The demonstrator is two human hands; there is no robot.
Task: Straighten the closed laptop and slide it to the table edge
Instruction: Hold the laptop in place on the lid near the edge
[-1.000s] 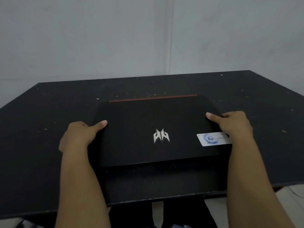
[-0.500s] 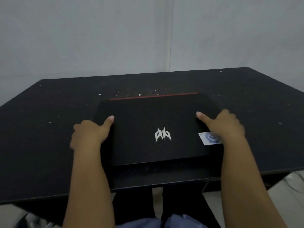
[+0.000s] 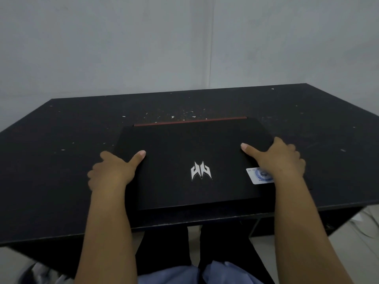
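Note:
A closed black laptop (image 3: 184,146) with a silver logo and a red strip along its far edge lies flat on the black table (image 3: 51,160), close to the near edge and roughly square to it. My left hand (image 3: 111,171) grips its left side, thumb on the lid, fingers wrapped over the edge. My right hand (image 3: 281,158) grips its right side the same way and partly covers a white and blue sticker (image 3: 256,176) on the lid.
The tabletop is scuffed with white specks and stands against a pale wall (image 3: 184,48). The table's near edge (image 3: 184,223) runs just below the laptop's front. Below it I see my dark trousers and light floor.
Both hands have shifted inward on the lid, and the laptop sits nearer the table's front edge than a second ago. The camera has also tilted down a little.

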